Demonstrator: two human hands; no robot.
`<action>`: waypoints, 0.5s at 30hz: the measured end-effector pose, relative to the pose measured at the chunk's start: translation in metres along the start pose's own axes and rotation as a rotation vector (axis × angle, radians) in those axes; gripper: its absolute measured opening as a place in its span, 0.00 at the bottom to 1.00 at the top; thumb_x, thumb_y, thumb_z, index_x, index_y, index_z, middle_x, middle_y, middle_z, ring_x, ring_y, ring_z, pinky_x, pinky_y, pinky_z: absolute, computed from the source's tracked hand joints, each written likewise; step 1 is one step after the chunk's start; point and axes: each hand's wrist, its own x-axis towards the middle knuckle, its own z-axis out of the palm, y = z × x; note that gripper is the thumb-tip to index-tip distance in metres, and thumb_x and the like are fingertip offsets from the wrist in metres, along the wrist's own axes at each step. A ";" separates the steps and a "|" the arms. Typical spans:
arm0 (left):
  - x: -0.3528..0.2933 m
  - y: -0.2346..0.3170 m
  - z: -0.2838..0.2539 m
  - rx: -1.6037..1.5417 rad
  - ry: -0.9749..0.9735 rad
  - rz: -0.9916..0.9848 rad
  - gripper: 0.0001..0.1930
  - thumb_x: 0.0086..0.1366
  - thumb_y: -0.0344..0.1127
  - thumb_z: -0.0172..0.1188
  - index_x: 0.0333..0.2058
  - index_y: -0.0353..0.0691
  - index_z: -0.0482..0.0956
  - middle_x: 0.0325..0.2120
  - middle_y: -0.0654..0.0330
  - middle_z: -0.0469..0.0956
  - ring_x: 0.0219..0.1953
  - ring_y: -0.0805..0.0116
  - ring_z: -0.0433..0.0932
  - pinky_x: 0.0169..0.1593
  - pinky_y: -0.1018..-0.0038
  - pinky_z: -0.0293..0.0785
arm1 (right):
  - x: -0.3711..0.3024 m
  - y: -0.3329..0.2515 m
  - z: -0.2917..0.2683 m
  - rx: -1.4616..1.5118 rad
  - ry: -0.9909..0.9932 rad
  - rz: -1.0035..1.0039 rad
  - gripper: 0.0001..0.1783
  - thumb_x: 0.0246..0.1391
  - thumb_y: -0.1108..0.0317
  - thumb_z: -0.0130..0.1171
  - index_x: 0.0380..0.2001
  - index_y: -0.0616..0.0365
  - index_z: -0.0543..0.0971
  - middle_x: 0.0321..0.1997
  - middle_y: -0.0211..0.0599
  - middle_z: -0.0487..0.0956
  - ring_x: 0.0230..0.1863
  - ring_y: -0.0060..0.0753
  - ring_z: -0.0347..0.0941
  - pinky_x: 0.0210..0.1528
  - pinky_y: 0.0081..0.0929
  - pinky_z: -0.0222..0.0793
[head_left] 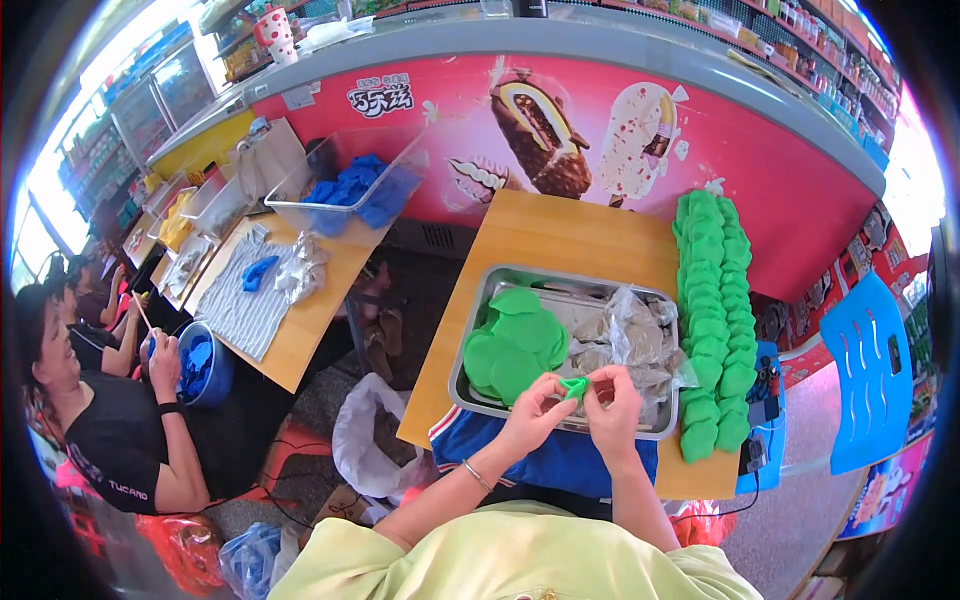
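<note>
Both hands meet over the near edge of a metal tray [468, 330]. Between their fingertips is a small folded green piece [574, 386], pinched by my left hand [532, 414] on one side and my right hand [612, 408] on the other. Flat, round green pieces [516, 350] lie overlapping in the tray's left half. Clear plastic bags [632, 335] with greyish-brown contents fill much of the right half, close beyond my right hand. What the bags hold is not clear.
Two long rows of overlapping green pieces [708, 330] line the right of the wooden table [540, 225]. A blue plastic chair [868, 370] stands at the right. On the left, a co-worker [110, 420] sits with a blue bucket [212, 385] beside another table [290, 350]. A white bag [362, 430] stands between the tables.
</note>
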 end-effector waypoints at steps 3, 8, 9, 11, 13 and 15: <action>0.000 -0.002 -0.002 -0.070 -0.076 0.006 0.05 0.58 0.28 0.57 0.30 0.34 0.71 0.33 0.65 0.64 0.34 0.81 0.66 0.35 0.86 0.64 | -0.002 0.001 -0.001 -0.039 -0.052 -0.065 0.07 0.41 0.78 0.57 0.28 0.60 0.75 0.25 0.34 0.75 0.24 0.25 0.72 0.26 0.22 0.67; 0.002 -0.019 -0.005 0.072 0.121 0.044 0.05 0.55 0.26 0.57 0.29 0.35 0.71 0.30 0.66 0.65 0.33 0.80 0.67 0.36 0.83 0.66 | 0.000 0.005 -0.002 -0.109 -0.134 -0.184 0.07 0.40 0.80 0.57 0.28 0.62 0.76 0.25 0.34 0.75 0.21 0.20 0.70 0.24 0.17 0.65; 0.002 -0.016 -0.001 0.071 0.118 0.043 0.05 0.55 0.26 0.57 0.29 0.35 0.71 0.30 0.66 0.65 0.33 0.80 0.67 0.36 0.83 0.66 | -0.001 0.005 -0.002 -0.091 -0.164 -0.154 0.07 0.40 0.80 0.56 0.28 0.62 0.76 0.25 0.33 0.75 0.22 0.19 0.69 0.24 0.17 0.65; 0.001 -0.007 0.008 -0.058 0.270 0.088 0.06 0.55 0.26 0.58 0.32 0.35 0.72 0.29 0.65 0.68 0.32 0.79 0.69 0.38 0.82 0.67 | -0.003 0.009 -0.004 -0.075 -0.194 -0.125 0.07 0.40 0.80 0.55 0.28 0.62 0.76 0.25 0.31 0.74 0.22 0.18 0.69 0.24 0.17 0.65; -0.001 -0.006 0.007 0.044 0.213 0.094 0.07 0.55 0.26 0.58 0.34 0.35 0.73 0.30 0.64 0.69 0.33 0.78 0.70 0.38 0.81 0.68 | -0.005 0.018 -0.009 0.113 -0.277 0.099 0.06 0.42 0.80 0.55 0.27 0.61 0.75 0.25 0.27 0.73 0.23 0.16 0.68 0.26 0.16 0.65; -0.003 0.000 0.005 0.148 0.156 0.106 0.08 0.56 0.26 0.58 0.36 0.35 0.73 0.30 0.63 0.71 0.33 0.77 0.71 0.38 0.81 0.69 | -0.003 0.017 -0.017 0.276 -0.325 0.248 0.06 0.43 0.80 0.54 0.28 0.60 0.75 0.25 0.25 0.73 0.24 0.14 0.67 0.27 0.14 0.64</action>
